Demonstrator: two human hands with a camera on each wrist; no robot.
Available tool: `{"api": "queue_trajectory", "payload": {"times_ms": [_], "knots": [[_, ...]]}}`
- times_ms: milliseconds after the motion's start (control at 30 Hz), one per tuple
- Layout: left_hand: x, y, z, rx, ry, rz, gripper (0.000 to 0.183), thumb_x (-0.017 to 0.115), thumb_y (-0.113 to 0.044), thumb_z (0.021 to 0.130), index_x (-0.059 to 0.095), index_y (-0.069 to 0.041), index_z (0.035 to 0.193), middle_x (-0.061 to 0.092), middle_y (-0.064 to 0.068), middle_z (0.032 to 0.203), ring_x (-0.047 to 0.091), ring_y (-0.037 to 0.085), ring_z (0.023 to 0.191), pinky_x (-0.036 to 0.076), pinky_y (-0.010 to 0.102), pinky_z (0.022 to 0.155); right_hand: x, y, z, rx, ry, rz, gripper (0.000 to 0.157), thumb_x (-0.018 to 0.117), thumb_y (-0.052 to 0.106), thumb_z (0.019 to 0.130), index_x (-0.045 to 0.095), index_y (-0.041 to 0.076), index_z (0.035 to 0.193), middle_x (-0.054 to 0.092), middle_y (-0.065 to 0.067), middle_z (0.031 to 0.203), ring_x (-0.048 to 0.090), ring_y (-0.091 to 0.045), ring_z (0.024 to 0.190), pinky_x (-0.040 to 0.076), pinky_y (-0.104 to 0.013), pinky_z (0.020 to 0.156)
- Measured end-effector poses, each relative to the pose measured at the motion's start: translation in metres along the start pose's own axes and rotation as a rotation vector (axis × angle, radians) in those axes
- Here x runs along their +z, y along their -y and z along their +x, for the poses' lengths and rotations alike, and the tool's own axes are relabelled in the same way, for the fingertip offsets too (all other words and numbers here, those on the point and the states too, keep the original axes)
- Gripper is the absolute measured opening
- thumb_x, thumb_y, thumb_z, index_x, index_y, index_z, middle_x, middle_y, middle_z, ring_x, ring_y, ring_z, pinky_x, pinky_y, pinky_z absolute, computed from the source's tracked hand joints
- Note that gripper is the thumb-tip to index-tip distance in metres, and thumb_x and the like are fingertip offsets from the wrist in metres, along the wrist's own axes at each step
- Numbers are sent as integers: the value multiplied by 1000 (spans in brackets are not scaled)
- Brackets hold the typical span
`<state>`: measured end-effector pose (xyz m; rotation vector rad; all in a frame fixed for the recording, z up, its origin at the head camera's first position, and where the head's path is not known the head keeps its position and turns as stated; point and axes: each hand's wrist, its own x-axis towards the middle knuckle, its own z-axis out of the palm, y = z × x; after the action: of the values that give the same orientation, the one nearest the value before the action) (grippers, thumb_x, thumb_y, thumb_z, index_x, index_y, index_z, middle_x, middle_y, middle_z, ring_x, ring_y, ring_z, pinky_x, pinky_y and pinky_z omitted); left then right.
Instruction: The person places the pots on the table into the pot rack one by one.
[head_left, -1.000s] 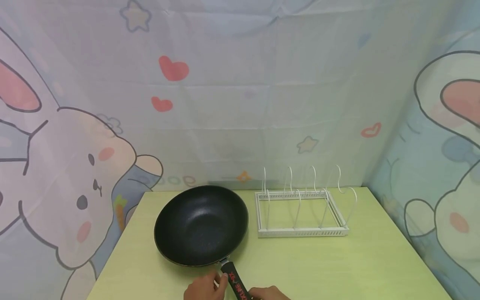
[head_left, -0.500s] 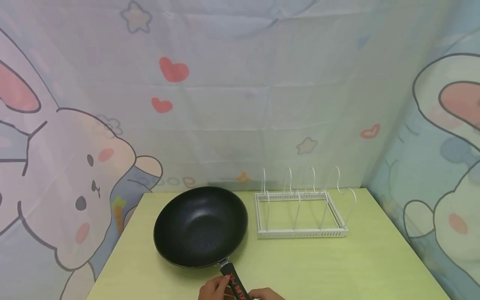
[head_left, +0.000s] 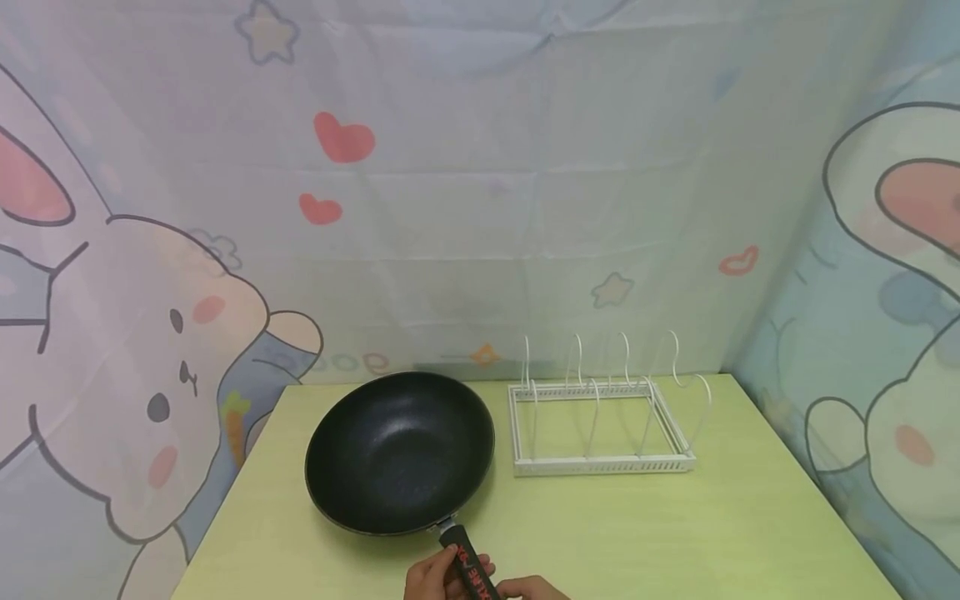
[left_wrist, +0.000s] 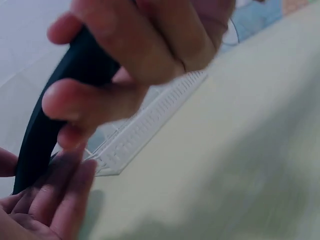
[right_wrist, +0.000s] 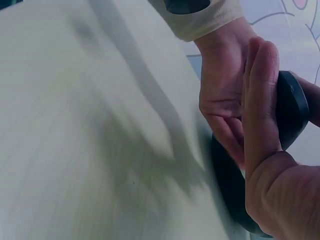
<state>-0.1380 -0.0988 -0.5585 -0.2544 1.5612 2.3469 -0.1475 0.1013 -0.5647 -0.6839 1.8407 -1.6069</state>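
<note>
A black wok (head_left: 401, 454) rests on the table, its dark handle (head_left: 471, 567) with red lettering pointing toward me. My left hand (head_left: 438, 575) grips that handle near its upper part, thumb on top and fingertips showing on the far side. In the left wrist view the left fingers (left_wrist: 95, 102) curl around the handle. Close to the handle's end, my right hand (head_left: 534, 588) holds it between thumb and fingers; the right wrist view shows the right hand (right_wrist: 265, 130) with rather straight fingers along one side. The bottom of the head view cuts off both hands.
Right of the wok stands a white rack (head_left: 603, 467) with upright curved wire dividers. The pale green table (head_left: 675, 533) ends at a cartoon-printed cloth backdrop (head_left: 450, 208) behind and at both sides.
My left hand has moved right, from beside the handle to gripping it, with fingers coming through underneath. The right hand stays by the handle's end. Wok and rack have not visibly moved.
</note>
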Motion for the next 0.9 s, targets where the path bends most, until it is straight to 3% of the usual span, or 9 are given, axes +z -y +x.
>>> {"api": "queue_trajectory", "payload": {"times_ms": [200,267,367,467,567,700,833,900], "knots": [[2,1,-2,-14,5,-68,64,50,-29,105,39,26,135,79,12,97,78,15,91,61,28,82,3,-6,-4,30,8,145,54,58,28,98,57,-24,114,54,-53,103,61,3,77,52,-14,73],[2,2,-2,-14,17,-98,65,52,-30,104,38,26,135,79,12,97,78,15,92,61,28,84,4,-8,-6,25,3,190,53,57,25,98,57,-24,116,59,-48,100,62,2,77,52,-14,73],[1,2,-2,-8,34,-140,67,55,-29,104,37,27,136,79,12,97,77,15,92,61,29,86,5,-8,-7,20,15,254,51,56,21,99,53,-26,118,73,-21,89,62,3,77,53,-14,72],[0,3,-1,-5,38,-170,68,57,-28,103,36,26,137,79,12,97,77,15,92,61,30,88,5,-4,-6,-8,28,243,50,53,18,99,51,-27,118,71,7,89,60,5,79,52,-13,73],[-1,4,0,-2,34,-191,64,56,-26,104,38,25,137,79,11,97,77,15,93,60,32,89,5,-4,-5,-36,50,204,50,52,20,98,51,-27,118,71,-8,96,60,6,82,52,-13,76],[-5,6,2,-4,37,-202,59,55,-26,104,44,24,135,79,11,99,77,16,93,60,33,90,4,-8,-1,-42,61,181,53,53,24,97,52,-26,116,60,-42,100,59,5,82,51,-13,75],[-8,6,3,3,60,-188,59,56,-25,104,44,24,134,79,11,100,77,16,94,60,33,91,1,-7,1,-69,57,88,50,55,23,96,55,-24,112,53,-49,99,57,8,79,49,-11,74],[-7,5,3,12,70,-178,57,53,-23,105,44,25,134,79,11,100,77,16,94,59,33,91,-1,-2,2,-65,61,56,50,58,23,95,56,-24,113,62,-35,85,53,10,71,46,-9,69]]}}
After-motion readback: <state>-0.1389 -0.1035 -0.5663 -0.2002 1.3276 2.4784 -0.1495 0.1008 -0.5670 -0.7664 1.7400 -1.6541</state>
